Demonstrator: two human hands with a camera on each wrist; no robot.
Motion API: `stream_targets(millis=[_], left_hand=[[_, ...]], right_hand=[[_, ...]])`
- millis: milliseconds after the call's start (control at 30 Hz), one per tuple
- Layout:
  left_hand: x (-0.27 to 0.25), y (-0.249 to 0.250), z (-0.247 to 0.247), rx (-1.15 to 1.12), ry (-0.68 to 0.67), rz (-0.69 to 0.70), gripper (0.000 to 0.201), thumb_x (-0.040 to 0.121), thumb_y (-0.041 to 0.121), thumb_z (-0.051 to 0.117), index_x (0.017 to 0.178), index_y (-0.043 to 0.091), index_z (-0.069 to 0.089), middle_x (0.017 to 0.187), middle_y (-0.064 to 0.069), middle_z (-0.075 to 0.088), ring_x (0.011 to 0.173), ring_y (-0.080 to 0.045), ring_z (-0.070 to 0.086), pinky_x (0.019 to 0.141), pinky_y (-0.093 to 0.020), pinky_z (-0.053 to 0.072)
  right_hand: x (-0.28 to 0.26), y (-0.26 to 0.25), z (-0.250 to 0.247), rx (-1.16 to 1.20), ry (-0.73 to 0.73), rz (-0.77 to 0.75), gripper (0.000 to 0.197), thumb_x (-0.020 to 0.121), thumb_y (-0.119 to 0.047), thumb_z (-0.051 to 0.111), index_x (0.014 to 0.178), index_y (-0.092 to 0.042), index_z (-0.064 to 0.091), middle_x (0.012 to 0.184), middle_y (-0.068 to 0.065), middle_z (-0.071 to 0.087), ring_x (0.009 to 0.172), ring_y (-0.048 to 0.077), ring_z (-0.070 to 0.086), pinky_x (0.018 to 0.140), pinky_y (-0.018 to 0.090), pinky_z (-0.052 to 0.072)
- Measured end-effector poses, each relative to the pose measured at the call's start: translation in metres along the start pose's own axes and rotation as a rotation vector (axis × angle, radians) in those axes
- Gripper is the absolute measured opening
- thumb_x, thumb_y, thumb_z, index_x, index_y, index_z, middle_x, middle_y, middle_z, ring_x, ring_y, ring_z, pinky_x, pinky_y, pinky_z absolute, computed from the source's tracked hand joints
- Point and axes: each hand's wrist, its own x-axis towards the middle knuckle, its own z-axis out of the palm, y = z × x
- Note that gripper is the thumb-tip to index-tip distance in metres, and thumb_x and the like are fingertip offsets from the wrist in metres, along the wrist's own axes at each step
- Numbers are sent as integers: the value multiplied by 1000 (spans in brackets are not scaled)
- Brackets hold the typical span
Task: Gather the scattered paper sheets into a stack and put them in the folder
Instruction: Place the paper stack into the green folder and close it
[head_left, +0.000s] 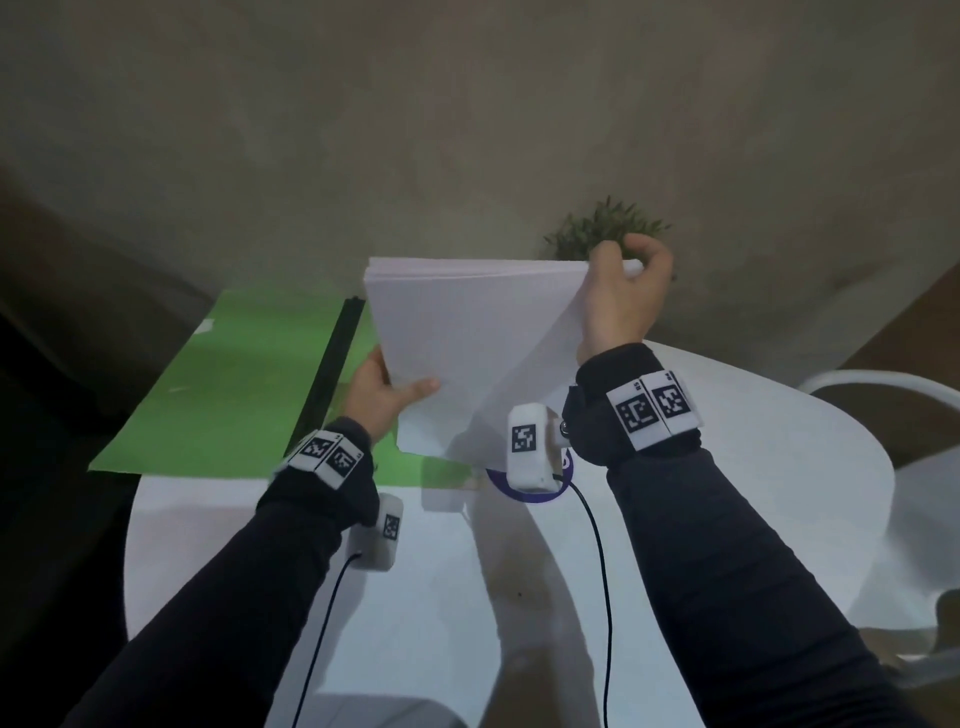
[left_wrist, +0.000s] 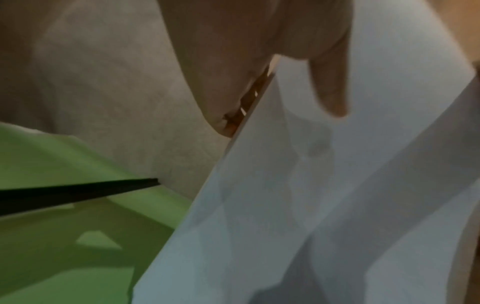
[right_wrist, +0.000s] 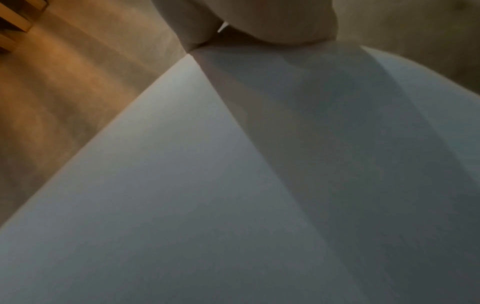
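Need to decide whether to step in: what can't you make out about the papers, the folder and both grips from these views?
- Sheet count: paper stack edges blur, head view.
- Folder right half: hidden by the stack; any pocket unclear.
- Left hand fingers: behind the stack; left wrist view blurred.
- Right hand fingertips: hidden by the stack's top corner; right wrist view mostly paper.
- Stray sheets on the table: cannot tell, white on white.

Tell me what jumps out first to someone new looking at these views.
The white paper stack, held tilted above the table by both hands: the left hand grips its near left edge, the right hand its far right corner. Next, the bright green folder lying open at the table's left.
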Motion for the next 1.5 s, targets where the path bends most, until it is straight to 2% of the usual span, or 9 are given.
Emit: stream_targets(millis=[100,200,333,400,500,767,867,1067,1500], left_hand=[[9,-3,1,-54,34,-10,24,81,3,67,101,15,63,101,0,68,89,-14,64,93,-39,50],[15,-9,-5,-96,18,2,23,82,3,66,97,21,65,94,8,71,87,-13,67,80,-27,53],[15,-12,-9,-106,12,-11,22,81,5,67,100,18,66,98,2,71,91,-17,66,79,-27,52],[14,-12,-8,-110,18,-13,23,81,8,68,101,18,66,104,-2,70,95,-20,65,85,-31,51],[11,-9,0,-117,45,15,27,83,9,68,109,12,65,102,-1,70,87,-10,68,78,-25,53],[2,18,19,-115,243,186,29,86,9,64,115,6,58,105,-3,67,89,-9,65,80,-17,53],[-6,-1,21,-97,248,146,36,85,7,66,119,6,55,108,-3,65,91,-7,63,79,-15,52],[-15,-39,18,-49,197,-65,41,84,9,67,122,4,53,117,-7,62,109,-24,59,92,-32,45],[-9,-43,17,-46,138,-119,43,84,14,67,123,6,52,116,-1,60,111,-22,58,98,-34,43]], right_hand=[[2,-5,0,-7,-55,4,11,84,-23,60,90,-23,51,90,-11,51,82,5,50,77,22,40],[15,2,-18,152,-264,17,17,87,-41,61,95,-30,50,99,-7,51,93,10,51,88,30,43],[17,43,-50,60,-540,155,62,58,-53,80,109,-31,53,108,-9,63,96,12,64,80,32,55],[6,68,-58,-140,-633,244,57,55,-35,87,104,-23,62,102,-5,70,98,19,67,80,35,54],[-6,81,-57,-326,-581,230,26,75,-11,77,97,-13,63,96,4,67,96,26,64,76,26,51],[-20,64,-43,-259,-359,37,10,82,-18,72,85,-16,63,87,4,66,84,22,63,77,33,53],[-30,82,-55,-230,-342,131,15,79,-18,74,76,-23,60,82,-4,65,77,14,62,69,23,52],[-37,123,-70,-471,-470,273,40,80,-19,73,114,-3,61,107,8,64,94,23,58,82,30,47],[-35,135,-73,-426,-434,311,44,76,-20,77,114,-6,60,109,8,65,99,26,60,83,32,48]])
